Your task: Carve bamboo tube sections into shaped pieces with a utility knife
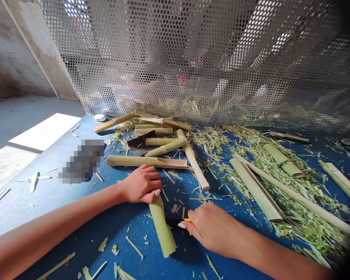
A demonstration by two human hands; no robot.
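Note:
My left hand (144,184) is closed over the upper end of a green bamboo piece (162,229), which slants down toward me on the blue tabletop (128,217). To its right, my right hand (214,227) grips a knife (175,223) with a dark blade and yellow showing at the handle. The blade reaches the right side of the bamboo; how deep it sits there I cannot tell. Just beyond my left hand lies a longer split bamboo length (140,161). A pale wooden mallet-shaped piece (194,161) rests at its right end.
Several cut bamboo pieces (154,131) are heaped at the back. Green shavings (268,186) cover the right side, with a half-split bamboo length (256,190) and a long pale stick (300,196) on them. A perforated metal sheet (192,50) rises behind the table.

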